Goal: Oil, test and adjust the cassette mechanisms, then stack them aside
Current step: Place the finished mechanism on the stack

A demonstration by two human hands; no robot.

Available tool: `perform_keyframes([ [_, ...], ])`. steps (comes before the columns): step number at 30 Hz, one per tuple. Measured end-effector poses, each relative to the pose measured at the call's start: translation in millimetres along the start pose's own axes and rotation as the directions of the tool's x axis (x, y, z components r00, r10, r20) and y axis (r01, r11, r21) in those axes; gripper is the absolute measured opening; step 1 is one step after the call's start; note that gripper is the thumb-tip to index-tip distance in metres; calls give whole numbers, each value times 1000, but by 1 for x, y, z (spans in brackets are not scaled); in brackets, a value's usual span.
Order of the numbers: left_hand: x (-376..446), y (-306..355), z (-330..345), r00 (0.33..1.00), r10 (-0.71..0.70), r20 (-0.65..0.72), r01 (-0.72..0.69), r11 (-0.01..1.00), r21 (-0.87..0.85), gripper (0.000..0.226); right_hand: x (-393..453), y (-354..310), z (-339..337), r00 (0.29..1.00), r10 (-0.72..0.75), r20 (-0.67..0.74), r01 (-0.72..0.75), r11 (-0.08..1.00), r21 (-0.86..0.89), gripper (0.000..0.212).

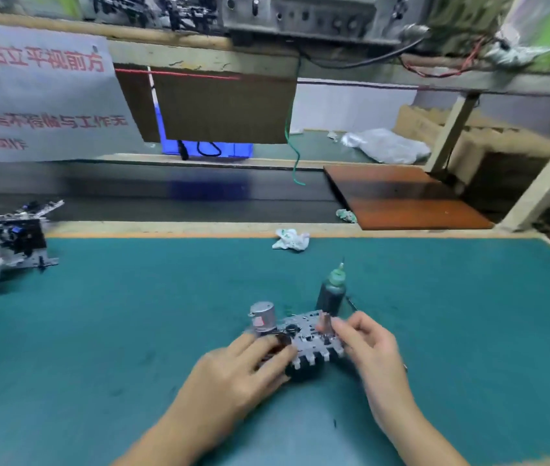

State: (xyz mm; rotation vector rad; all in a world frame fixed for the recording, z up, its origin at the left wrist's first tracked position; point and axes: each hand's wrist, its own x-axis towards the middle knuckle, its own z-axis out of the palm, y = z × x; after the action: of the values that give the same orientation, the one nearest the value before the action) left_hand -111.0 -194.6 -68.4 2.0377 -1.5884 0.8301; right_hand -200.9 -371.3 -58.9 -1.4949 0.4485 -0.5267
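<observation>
A grey cassette mechanism [303,338] with a silver motor [262,316] and a row of black keys lies on the green mat [132,314] in front of me. My left hand [250,368] grips its left side, fingers over the flywheel area. My right hand [367,348] holds its right side, thumb and forefinger pinched at a small upright part. A dark oil bottle [331,294] with a green needle cap stands just behind the mechanism. A stack of other mechanisms [4,243] sits at the mat's far left edge.
A crumpled white rag [290,239] lies at the mat's back edge. Behind it runs a dark conveyor belt [166,196] bearing an orange-brown board [404,196]. A thin tool [351,302] lies right of the bottle. A shelf with equipment hangs overhead.
</observation>
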Motion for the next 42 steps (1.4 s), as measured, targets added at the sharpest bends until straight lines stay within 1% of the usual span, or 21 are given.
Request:
perform_keyframes([
  [2, -6, 1, 12, 995, 104, 0, -104, 994, -22, 22, -5, 5, -17, 1000, -8, 27, 10, 997, -74, 28],
  [3, -10, 0, 16, 992, 126, 8, -126, 991, -43, 27, -5, 7, -22, 999, -18, 51, 23, 994, -103, 28],
  [4, -12, -2, 18, 994, 107, 38, -104, 992, -78, 39, -5, 9, -27, 997, -29, 69, 38, 991, -125, 27],
  [6, -15, -7, 16, 984, -25, 179, 61, 978, -197, 74, -4, 15, -31, 996, -59, 72, 70, 986, -153, 32],
  [8, -15, -10, 11, 923, -168, 347, 283, 906, -314, 103, -4, 19, -30, 995, -90, 47, 95, 986, -139, 33],
  [10, -16, -10, 13, 851, -240, 466, 442, 807, -392, 118, -5, 21, -29, 993, -116, 21, 118, 985, -127, 31],
  [12, -17, -10, 16, 823, -264, 503, 502, 752, -428, 118, -6, 22, -29, 990, -144, -10, 141, 981, -134, 27],
  [13, -16, -10, 16, 825, -269, 497, 506, 743, -438, 114, -6, 22, -29, 987, -156, -31, 150, 979, -136, 25],
  [15, -16, -9, 15, 826, -279, 489, 514, 728, -453, 109, -6, 23, -31, 981, -180, -75, 168, 976, -138, 28],
  [19, -17, -9, 14, 808, -301, 507, 550, 694, -464, 114, -7, 24, -34, 974, -205, -99, 183, 964, -190, 36],
  [22, -16, -9, 12, 793, -310, 524, 569, 683, -458, 116, -8, 22, -33, 973, -209, -94, 183, 957, -226, 36],
  [25, -16, -6, 12, 786, -320, 529, 573, 698, -429, 120, -11, 22, -32, 974, -208, -85, 177, 943, -281, 28],
  [29, -9, 1, 12, 821, -332, 465, 523, 763, -380, 107, -11, 25, -33, 968, -229, -101, 179, 916, -360, 27],
  [31, -9, 0, 12, 819, -331, 469, 525, 761, -380, 104, -11, 26, -32, 966, -238, -105, 180, 904, -388, 24],
  [35, -12, -3, 12, 800, -326, 505, 558, 713, -424, 111, -11, 26, -32, 957, -274, -94, 221, 900, -375, 18],
  [37, -13, -3, 13, 787, -342, 513, 583, 683, -440, 112, -11, 20, -32, 951, -307, -33, 271, 883, -383, 11],
  [38, -14, -3, 13, 790, -337, 512, 580, 681, -447, 113, -10, 15, -33, 939, -341, 32, 322, 847, -422, 7],
  [39, -14, -3, 13, 797, -327, 509, 570, 686, -452, 113, -8, 9, -34, 921, -370, 120, 381, 792, -478, 13],
  [40, -15, -3, 14, 802, -318, 506, 562, 689, -458, 111, -6, 4, -36, 901, -370, 228, 434, 733, -524, 27],
  [41, -14, -3, 14, 807, -310, 503, 556, 688, -467, 110, -3, -3, -38, 886, -322, 334, 461, 692, -555, 42],
  [42, -14, -4, 14, 810, -303, 502, 551, 685, -476, 109, 1, -9, -39, 870, -237, 432, 469, 669, -577, 59],
])
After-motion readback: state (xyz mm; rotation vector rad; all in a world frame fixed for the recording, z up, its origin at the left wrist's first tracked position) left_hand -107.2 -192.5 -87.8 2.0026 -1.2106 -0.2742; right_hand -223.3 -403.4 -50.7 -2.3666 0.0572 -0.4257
